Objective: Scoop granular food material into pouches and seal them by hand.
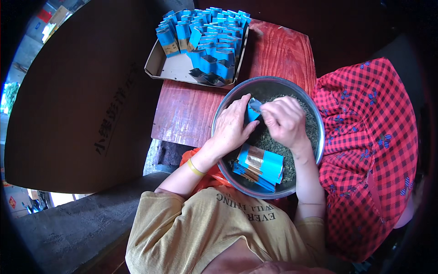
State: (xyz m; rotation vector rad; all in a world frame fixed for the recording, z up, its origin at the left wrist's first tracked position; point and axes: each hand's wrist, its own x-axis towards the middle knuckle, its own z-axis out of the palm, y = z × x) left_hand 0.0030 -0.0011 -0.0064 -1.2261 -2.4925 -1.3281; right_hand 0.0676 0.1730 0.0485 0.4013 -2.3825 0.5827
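Note:
My left hand holds a small blue paper packet upright over a wide metal basin. At the packet's mouth, my right hand pinches what looks like a small spoon or scoop; the fingers hide most of it. Dried, crumbled green leaves lie in the basin. On them, near my body, rests a fanned stack of flat blue packets with brown and gold bands. The inside of the held packet is not clearly visible.
Beyond the basin, a shallow cardboard tray holds many upright blue packets on a red wooden table. A large dark panel bearing writing stands at left. A person in red checked clothing is close at right.

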